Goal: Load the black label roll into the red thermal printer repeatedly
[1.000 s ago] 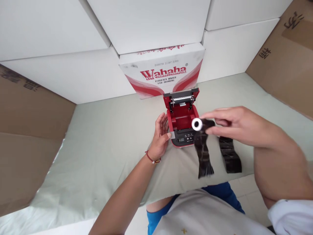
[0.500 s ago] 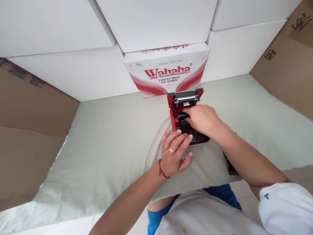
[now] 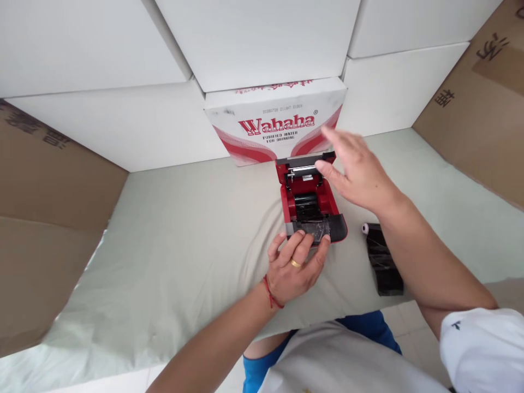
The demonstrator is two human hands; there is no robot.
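Observation:
A small red and black device (image 3: 339, 226) lies on the cloth with its red lid (image 3: 282, 172) raised. Inside its red bay sits a black roll (image 3: 306, 201), and a shiny black film runs from it over the device's near edge. My left hand (image 3: 297, 265) presses its fingertips on that film at the near edge. My right hand (image 3: 356, 169) is raised at the lid's right side, fingers apart and holding nothing; its thumb overlaps the lid's corner, and whether it touches cannot be told.
Another black roll with loose film (image 3: 382, 262) lies to the right, beside my right forearm. A Wahaha carton (image 3: 282, 123) stands behind the device. White boxes (image 3: 262, 38) line the back, with brown cardboard (image 3: 53, 229) at left and right (image 3: 487, 114).
My right hand has come out of the device and up to the lid. The black roll in the bay now shows. My left fingers have moved onto the film at the near edge.

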